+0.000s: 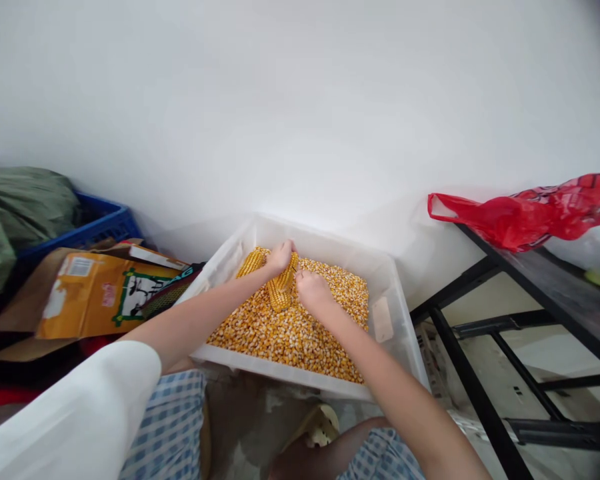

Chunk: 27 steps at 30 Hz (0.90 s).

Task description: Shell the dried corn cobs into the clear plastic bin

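Note:
A white plastic bin point(395, 293) holds a thick layer of loose corn kernels point(290, 340), yellow and pale. My left hand point(281, 256) is closed around the upper part of an ear of corn point(289, 272), held tilted over the kernels. Close to the right side of that ear, my right hand point(314, 291) has its fingers curled in; what is in them, if anything, is hidden. A second corn ear point(280, 298) lies on the kernels just below the held one. Another ear point(253, 261) rests at the bin's left side, partly behind my left wrist.
A white wall point(300, 120) rises directly behind the bin. Flattened cardboard boxes point(97, 293) and a blue crate point(103, 220) with green cloth lie to the left. A black metal frame point(473, 380) stands at right, with a red plastic bag point(530, 210) on top.

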{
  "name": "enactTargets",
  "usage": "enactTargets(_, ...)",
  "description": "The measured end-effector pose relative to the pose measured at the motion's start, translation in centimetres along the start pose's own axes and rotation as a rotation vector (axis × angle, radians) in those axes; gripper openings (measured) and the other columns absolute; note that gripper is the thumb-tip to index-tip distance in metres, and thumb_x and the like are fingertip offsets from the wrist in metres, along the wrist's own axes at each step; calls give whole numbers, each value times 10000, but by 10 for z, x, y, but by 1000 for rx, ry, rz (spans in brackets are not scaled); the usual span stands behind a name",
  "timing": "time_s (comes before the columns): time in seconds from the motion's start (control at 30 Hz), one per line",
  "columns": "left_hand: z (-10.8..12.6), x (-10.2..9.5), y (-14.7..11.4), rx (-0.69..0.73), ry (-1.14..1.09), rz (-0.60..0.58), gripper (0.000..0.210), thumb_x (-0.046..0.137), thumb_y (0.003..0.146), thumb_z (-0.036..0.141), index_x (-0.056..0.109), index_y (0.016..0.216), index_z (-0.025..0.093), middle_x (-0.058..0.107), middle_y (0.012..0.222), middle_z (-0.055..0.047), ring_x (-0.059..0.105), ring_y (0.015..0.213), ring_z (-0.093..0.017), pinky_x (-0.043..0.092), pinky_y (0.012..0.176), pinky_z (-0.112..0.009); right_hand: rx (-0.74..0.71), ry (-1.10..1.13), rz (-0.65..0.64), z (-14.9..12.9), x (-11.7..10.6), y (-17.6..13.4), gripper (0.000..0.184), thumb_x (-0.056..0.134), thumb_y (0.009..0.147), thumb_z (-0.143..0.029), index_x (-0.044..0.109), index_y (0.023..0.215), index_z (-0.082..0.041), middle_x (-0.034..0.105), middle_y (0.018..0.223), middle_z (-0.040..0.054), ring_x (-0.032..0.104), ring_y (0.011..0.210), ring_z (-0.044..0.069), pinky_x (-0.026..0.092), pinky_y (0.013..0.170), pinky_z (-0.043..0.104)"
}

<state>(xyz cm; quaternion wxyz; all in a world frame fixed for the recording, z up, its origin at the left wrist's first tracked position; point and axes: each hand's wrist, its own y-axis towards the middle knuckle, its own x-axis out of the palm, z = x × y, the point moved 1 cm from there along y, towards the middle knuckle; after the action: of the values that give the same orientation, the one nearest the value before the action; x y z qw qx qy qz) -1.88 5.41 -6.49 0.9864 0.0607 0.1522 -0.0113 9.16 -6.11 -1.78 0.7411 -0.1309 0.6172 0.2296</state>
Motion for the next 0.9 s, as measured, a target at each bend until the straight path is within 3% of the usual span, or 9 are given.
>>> enactTargets(0.13,4,1,-1,34,76,40,475,219,805,408,567,601,157,583,586,-62,517,677,-186,367,675,-279,3,-6,-21,-1,-3,0,307,334,824,-33,539,1053,-36,592,940,193,575,834,225,452,708,309)
enactTargets(0.37,6,2,-4,112,194,-1,484,197,814,385,575,606,165,591,667,-56,514,727,-174,363,729,-275,-55,74,-29,13,-10,0,265,383,836,-105,582,1011,-95,630,909,141,590,842,213,428,759,291)
enactTargets(0.6,15,6,-16,183,289,-25,430,197,800,283,574,632,161,580,698,-49,507,745,-166,358,693,-261,-108,92,-53,23,-16,-5,258,361,870,-169,611,875,-105,641,839,138,602,792,227,422,724,294)
enactTargets(0.9,23,7,-24,262,319,-76,448,183,807,267,580,624,168,586,704,-44,508,761,-165,361,700,-258,-108,99,-100,24,-25,-10,299,359,888,-235,631,859,-114,647,804,146,607,769,227,414,696,283)
